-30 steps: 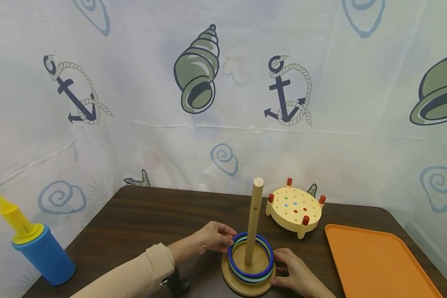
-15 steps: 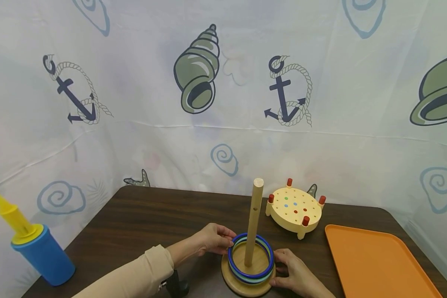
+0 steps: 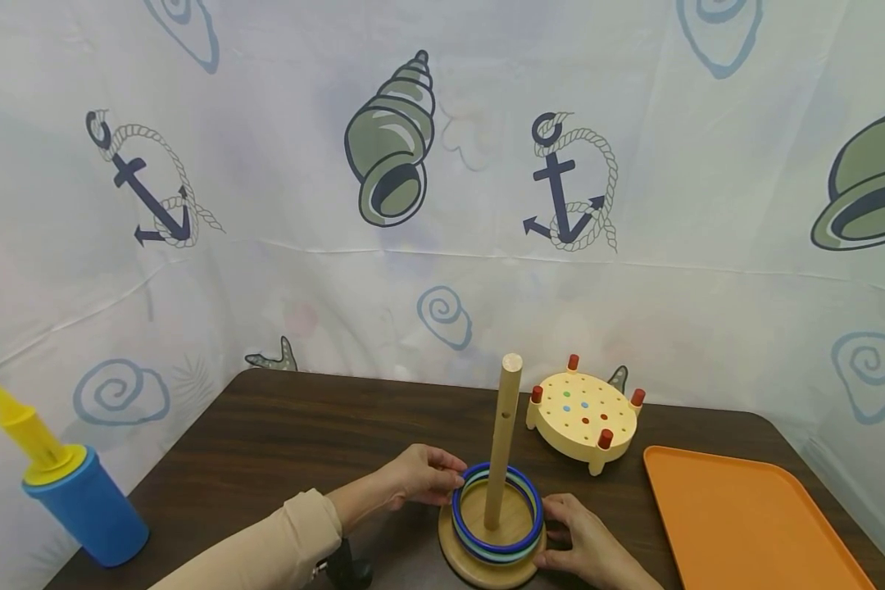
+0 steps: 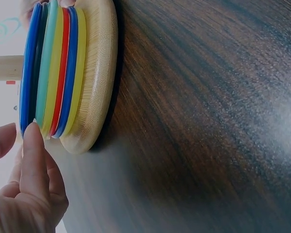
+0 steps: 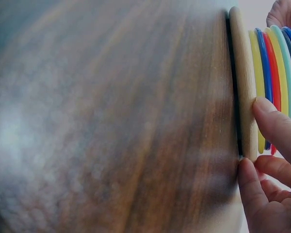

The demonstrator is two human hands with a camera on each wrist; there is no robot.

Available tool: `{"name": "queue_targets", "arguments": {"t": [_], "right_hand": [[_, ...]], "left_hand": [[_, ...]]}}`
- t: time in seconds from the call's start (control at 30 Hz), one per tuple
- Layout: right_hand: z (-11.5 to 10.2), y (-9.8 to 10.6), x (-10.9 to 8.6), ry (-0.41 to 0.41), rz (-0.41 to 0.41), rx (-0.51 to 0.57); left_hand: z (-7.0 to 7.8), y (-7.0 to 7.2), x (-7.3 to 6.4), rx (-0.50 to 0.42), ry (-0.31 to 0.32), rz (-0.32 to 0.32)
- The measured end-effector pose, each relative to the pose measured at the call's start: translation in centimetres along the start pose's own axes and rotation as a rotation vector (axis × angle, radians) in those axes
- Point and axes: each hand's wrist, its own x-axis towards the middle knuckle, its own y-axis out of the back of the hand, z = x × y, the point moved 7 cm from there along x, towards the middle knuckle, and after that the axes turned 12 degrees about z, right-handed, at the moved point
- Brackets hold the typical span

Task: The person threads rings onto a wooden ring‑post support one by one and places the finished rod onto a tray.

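Observation:
A wooden ring stand has an upright peg [image 3: 503, 434] and a round base [image 3: 487, 578]. Several coloured rings lie stacked around the peg, with a blue ring [image 3: 453, 520] on top; the side colours show light green [image 4: 47, 68], yellow, red and blue. My left hand [image 3: 422, 475] is at the stack's left edge, its thumb and forefinger on either side of the top blue ring's rim. On the other side, my right hand [image 3: 583, 537] pinches the edge of the wooden base, thumb on the upper face and a finger at its underside [image 5: 252, 187].
Behind the stand is a cream round pegboard [image 3: 583, 414] with red-tipped legs. An orange tray [image 3: 752, 516] lies at the right of the dark wooden table [image 3: 324, 418]. A blue and yellow hand pump [image 3: 81, 483] stands at the left. Printed cloth [image 3: 295, 205] hangs behind.

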Motion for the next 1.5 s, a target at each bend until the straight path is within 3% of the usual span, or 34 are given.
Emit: {"name": "queue_targets", "arguments": {"t": [0.27,0.43,0.6,0.83,1.0,1.5], "right_hand": [[-0.1,0.0,0.0,-0.001,0.001,0.001],[-0.2,0.1,-0.1,0.011,0.006,-0.001],[-0.2,0.2,-0.1,0.010,0.003,-0.011],[-0.2,0.2,-0.1,0.010,0.007,-0.011],[-0.2,0.1,-0.2,0.018,0.013,-0.014],[-0.3,0.0,-0.1,0.017,0.009,-0.013]], "left_hand": [[-0.3,0.1,-0.1,-0.098,-0.048,0.020],[0.0,0.4,-0.5,-0.173,-0.127,0.095],[1.2,0.1,-1.4,-0.222,-0.205,0.144],[2.9,-1.4,-2.8,-0.228,-0.323,0.105],[3.4,-2.3,-3.3,-0.217,-0.374,0.076],[3.7,-3.8,-2.6,-0.216,-0.473,0.028]]}}
